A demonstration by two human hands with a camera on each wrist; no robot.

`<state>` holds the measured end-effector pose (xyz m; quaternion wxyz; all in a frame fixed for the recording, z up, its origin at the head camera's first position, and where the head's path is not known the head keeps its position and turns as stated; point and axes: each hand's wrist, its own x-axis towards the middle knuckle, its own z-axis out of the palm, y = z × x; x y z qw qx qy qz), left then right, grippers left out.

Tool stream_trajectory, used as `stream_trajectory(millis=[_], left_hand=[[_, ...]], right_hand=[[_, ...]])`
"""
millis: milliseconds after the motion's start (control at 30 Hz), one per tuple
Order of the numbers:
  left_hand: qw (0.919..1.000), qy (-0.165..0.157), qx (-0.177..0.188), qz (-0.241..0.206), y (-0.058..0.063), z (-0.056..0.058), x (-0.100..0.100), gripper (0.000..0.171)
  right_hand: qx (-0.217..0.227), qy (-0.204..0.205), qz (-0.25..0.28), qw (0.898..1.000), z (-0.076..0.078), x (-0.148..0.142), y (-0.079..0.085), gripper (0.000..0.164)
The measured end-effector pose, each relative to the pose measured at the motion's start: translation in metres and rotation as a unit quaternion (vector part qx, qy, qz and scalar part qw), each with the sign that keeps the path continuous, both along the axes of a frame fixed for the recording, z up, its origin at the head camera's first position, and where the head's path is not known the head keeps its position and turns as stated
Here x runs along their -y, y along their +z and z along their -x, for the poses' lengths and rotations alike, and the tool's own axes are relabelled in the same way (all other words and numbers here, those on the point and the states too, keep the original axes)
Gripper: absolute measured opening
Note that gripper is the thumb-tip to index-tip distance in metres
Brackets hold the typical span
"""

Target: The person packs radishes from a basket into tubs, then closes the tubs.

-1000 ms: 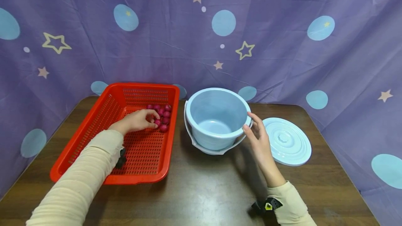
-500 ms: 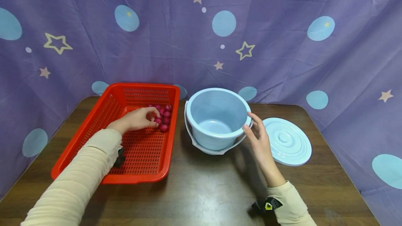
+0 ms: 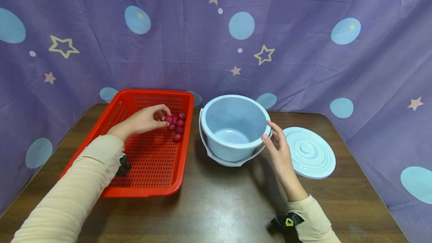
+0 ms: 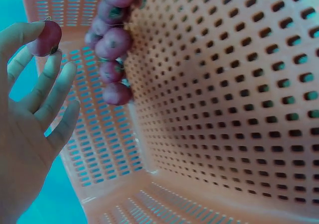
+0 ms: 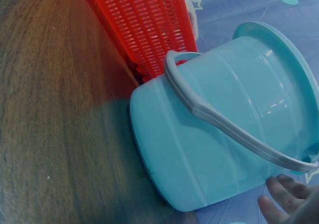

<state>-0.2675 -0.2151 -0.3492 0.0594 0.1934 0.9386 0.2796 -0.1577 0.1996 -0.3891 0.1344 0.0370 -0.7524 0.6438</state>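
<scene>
My left hand (image 3: 146, 120) is over the red perforated basket (image 3: 183, 153) and pinches a radish (image 4: 46, 39) between thumb and fingers. In the left wrist view that radish is raised apart from the others. Several more magenta radishes (image 3: 179, 123) lie in a cluster along the basket's right side. At the right side of the light blue bucket (image 3: 233, 153) is my right hand (image 3: 281, 149), its relaxed fingertips at the rim. The bucket stands upright, and its inside shows no contents. Its handle (image 5: 219, 122) hangs down along the front.
A round light blue lid (image 3: 308, 153) lies flat on the wooden table (image 3: 216, 205), right of the bucket and behind my right wrist. The basket stands close to the bucket's left. A purple patterned cloth (image 3: 189, 48) hangs behind the table.
My left hand has lifted a radish from the cluster and moved slightly up and left with it. The right hand and bucket have stayed in place.
</scene>
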Motion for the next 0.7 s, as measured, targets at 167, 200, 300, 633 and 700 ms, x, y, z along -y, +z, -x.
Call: stream_trajectory(millis=[167, 200, 300, 633, 700], left_hand=[[0.9997, -0.003, -0.022, -0.011, 0.011, -0.001, -0.003, 0.026], [0.9996, -0.005, -0.026, -0.012, 0.013, -0.002, -0.004, 0.027], [0.9991, -0.004, -0.040, -0.015, 0.020, -0.004, -0.009, 0.028], [0.9960, -0.029, -0.074, -0.042, 0.042, -0.010, -0.030, 0.026], [0.9953, -0.037, -0.075, -0.048, 0.045, -0.011, -0.035, 0.026]], right_hand=[[-0.002, -0.004, -0.007, 1.000, 0.000, 0.000, 0.000, 0.047], [-0.002, -0.005, -0.008, 1.000, 0.000, 0.000, 0.000, 0.047], [-0.002, -0.008, -0.010, 1.000, 0.000, 0.000, 0.000, 0.047], [0.004, -0.003, -0.006, 1.000, 0.001, 0.000, -0.001, 0.048], [0.005, -0.004, -0.006, 1.000, 0.001, 0.000, -0.001, 0.048]])
